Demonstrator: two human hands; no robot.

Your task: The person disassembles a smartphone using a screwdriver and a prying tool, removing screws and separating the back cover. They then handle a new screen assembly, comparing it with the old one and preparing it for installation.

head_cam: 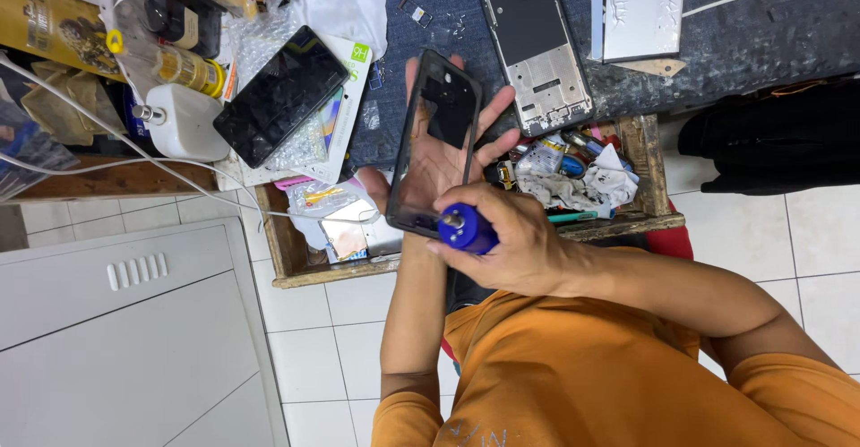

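Note:
My left hand (499, 136) is palm up under a black phone frame (414, 156) and holds it by the edges, fingers spread behind it. The palm shows through the frame's open middle. My right hand (520, 248) is closed around a blue-handled screwdriver (467, 229). The tool's tip end meets the lower edge of the frame; the tip itself is hidden. Both hands hover over an open wooden drawer (300, 263) at the bench's edge.
A silver phone chassis (538, 57) and a metal plate (641, 6) lie on the dark bench mat (761, 39). A black phone (279, 95) rests on a white box beside a white bottle (184, 124). The drawer holds tubes and rags (578, 167). A white cabinet (125, 330) stands lower left.

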